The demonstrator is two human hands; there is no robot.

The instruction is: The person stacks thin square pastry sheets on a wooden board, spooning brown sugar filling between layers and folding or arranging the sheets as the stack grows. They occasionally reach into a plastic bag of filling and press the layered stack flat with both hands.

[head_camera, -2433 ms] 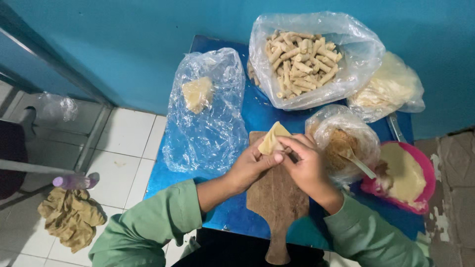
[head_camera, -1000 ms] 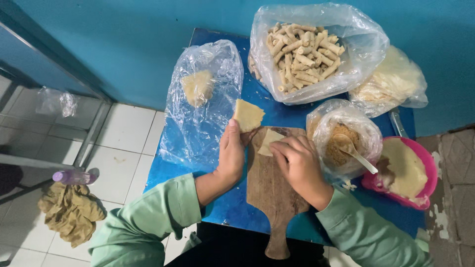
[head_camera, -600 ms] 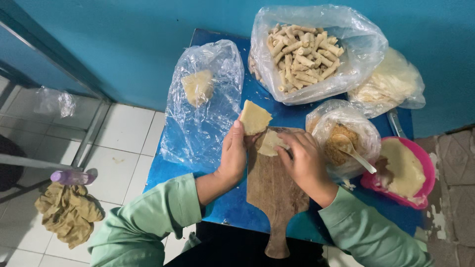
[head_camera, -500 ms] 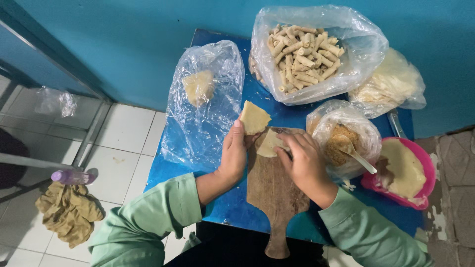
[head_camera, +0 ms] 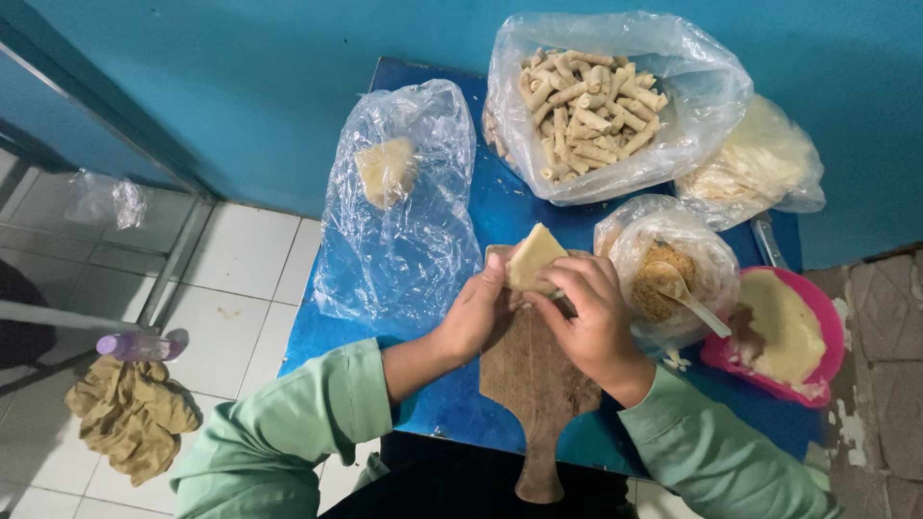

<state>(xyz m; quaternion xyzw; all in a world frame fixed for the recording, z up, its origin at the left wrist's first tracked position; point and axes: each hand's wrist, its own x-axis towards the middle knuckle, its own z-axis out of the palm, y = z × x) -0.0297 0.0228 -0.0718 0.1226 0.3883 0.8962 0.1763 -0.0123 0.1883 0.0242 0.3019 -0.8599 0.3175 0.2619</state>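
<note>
Pale folded wrapper (head_camera: 535, 258) pinched between left hand (head_camera: 473, 312) and right hand (head_camera: 588, 312), both closed on it, just above the far end of the wooden board (head_camera: 534, 384), one corner pointing away toward the wall. Beyond, a clear bag of finished rolls (head_camera: 586, 101); left, a near-empty clear bag (head_camera: 399, 221); right, a bag of brown filling with spoon (head_camera: 663, 274) and a pink bowl (head_camera: 817, 356).

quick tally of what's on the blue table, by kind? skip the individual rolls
Plastic bags: 4 (near-empty bag, bag of rolls, bag of wrappers, filling bag)
Pink bowl: 1
Wooden board: 1
Spoon: 1
Wrapper in hands: 1
Total: 8
</note>
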